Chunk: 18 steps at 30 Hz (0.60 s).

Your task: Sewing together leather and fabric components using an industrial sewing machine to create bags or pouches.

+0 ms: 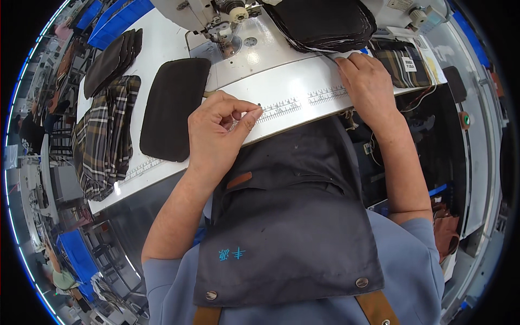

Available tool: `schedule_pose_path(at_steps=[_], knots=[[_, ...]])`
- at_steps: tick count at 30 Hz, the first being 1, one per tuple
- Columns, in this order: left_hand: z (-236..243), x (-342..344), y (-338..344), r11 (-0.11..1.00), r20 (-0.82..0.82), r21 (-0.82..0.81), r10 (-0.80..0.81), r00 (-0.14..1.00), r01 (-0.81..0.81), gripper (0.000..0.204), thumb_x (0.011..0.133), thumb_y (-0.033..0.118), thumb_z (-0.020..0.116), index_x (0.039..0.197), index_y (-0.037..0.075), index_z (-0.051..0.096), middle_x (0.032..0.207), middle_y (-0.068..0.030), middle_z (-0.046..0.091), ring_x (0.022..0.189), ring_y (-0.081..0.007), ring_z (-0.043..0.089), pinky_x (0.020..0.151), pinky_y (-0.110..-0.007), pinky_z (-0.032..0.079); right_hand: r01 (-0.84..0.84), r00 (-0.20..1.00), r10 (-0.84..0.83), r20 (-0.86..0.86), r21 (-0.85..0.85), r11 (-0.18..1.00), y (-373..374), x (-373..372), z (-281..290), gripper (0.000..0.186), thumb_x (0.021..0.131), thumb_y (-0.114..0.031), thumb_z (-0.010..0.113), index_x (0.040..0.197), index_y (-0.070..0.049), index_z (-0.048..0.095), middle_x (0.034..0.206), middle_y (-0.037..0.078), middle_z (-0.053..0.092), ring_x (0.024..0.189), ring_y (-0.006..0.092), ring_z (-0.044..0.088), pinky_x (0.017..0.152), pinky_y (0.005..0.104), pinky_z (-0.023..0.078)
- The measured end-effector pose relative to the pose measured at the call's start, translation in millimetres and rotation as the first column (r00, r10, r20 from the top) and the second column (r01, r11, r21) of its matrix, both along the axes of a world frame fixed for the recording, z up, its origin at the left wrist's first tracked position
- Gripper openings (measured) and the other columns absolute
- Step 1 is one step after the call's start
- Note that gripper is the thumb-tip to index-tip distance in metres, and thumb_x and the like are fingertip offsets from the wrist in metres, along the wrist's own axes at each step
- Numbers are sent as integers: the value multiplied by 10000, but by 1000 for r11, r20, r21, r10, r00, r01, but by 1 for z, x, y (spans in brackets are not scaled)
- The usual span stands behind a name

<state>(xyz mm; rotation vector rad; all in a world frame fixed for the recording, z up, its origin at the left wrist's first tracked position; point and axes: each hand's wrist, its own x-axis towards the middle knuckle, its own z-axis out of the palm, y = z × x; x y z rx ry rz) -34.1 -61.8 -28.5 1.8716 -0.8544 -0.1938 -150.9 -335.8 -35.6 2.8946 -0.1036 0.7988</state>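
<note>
My left hand (pixel 219 124) is over the white sewing table, thumb and forefinger pressed together. A tiny dark speck shows at those fingertips; whether they hold it is too small to tell. Beside this hand lies a black rounded fabric panel (pixel 176 108), flat on the table. My right hand (pixel 368 86) reaches to the near edge of a stack of black fabric panels (pixel 325 24). Its thumb and fingers close on the edge of a dark panel there, mostly hidden by the hand and the stack.
The sewing machine (pixel 219 30) stands at the table's back middle. Plaid fabric pieces (pixel 105 135) and more black panels (pixel 114 59) lie at the left. Folded plaid fabric (pixel 401 65) sits at the right. A printed ruler strip (pixel 281 108) runs along the front edge.
</note>
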Motion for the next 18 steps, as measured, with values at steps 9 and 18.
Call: schedule_pose_path(at_steps=[9, 18], knots=[[-1, -5, 3, 999, 86, 32, 18, 996, -21, 59, 846, 77, 798, 886, 41, 772, 808, 33, 583, 598, -25, 332, 535, -213, 260, -242, 966, 251, 56, 535, 810, 65, -11, 15, 189, 915, -92, 652, 1098, -51, 630, 898, 120, 619, 753, 320, 648, 670, 401, 523], [7, -7, -3, 998, 97, 44, 44, 994, -49, 77, 812, 104, 802, 870, 62, 776, 780, -11, 629, 663, -110, 514, 579, -272, 405, -298, 952, 303, 37, 319, 900, 88, 13, 14, 204, 831, -264, 756, 878, -93, 656, 831, 46, 585, 671, 248, 652, 578, 382, 510]])
